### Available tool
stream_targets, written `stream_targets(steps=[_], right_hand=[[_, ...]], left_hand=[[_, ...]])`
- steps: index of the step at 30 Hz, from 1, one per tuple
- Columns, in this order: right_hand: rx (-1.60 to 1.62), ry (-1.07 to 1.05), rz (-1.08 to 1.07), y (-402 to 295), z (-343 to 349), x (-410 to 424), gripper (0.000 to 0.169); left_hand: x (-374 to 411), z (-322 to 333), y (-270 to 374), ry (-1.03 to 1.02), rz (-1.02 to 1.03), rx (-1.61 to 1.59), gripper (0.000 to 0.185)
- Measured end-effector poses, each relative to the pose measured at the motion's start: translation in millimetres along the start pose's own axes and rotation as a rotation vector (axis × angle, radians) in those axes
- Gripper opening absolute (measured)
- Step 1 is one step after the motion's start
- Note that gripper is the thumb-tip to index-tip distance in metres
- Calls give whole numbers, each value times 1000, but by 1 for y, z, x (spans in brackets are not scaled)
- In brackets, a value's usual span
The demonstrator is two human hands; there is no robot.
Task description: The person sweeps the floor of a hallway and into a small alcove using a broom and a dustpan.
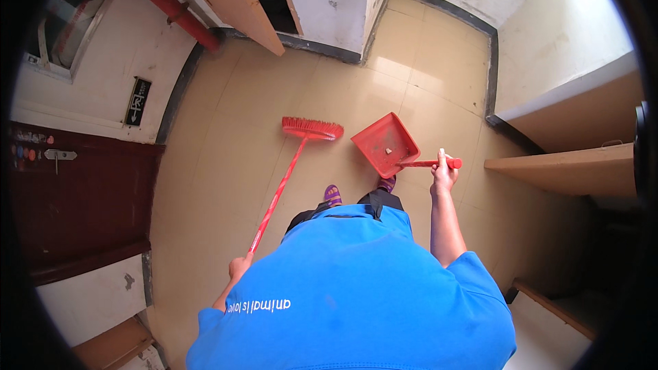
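My left hand (239, 267) is closed around the upper part of the red-and-white handle of a broom (280, 188). The broom's red bristle head (312, 128) is over the floor tiles, its bristles pointing away from me. On the other side, my right hand (444, 173) grips the short red handle of a dustpan (389, 145), near the handle's end. A small pale scrap (388, 150) and some dust lie inside the dustpan. The pan is just in front of my right foot, its wide mouth turned toward the broom side.
Beige tiles (247, 92) cover the floor. A dark red door (87, 205) stands at the left, below an exit sign (138, 101). A red pipe (169, 7) runs down the far left corner. Open wooden doors (565, 167) jut in at the right and far side (231, 2).
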State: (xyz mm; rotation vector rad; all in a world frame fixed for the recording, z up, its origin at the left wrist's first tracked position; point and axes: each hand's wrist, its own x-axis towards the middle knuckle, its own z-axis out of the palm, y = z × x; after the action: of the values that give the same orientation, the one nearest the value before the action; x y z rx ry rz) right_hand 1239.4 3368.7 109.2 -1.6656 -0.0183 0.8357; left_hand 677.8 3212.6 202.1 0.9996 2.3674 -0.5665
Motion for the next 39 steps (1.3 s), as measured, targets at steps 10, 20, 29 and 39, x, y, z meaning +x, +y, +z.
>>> stream_targets(steps=[10,20,29,39], right_hand=[[-40,-78,-28,-2,-47,36,25],[-54,-65,-46,19,-102,77,26],[22,103,54,39,-135,146,29],[126,246,119,50,-158,197,29]], left_hand=[[49,16,234,-64,45,-471,40],[63,58,387,-84,75,-499,36],[14,93,330,-70,53,-329,46],[16,179,170,59,-8,-257,49]])
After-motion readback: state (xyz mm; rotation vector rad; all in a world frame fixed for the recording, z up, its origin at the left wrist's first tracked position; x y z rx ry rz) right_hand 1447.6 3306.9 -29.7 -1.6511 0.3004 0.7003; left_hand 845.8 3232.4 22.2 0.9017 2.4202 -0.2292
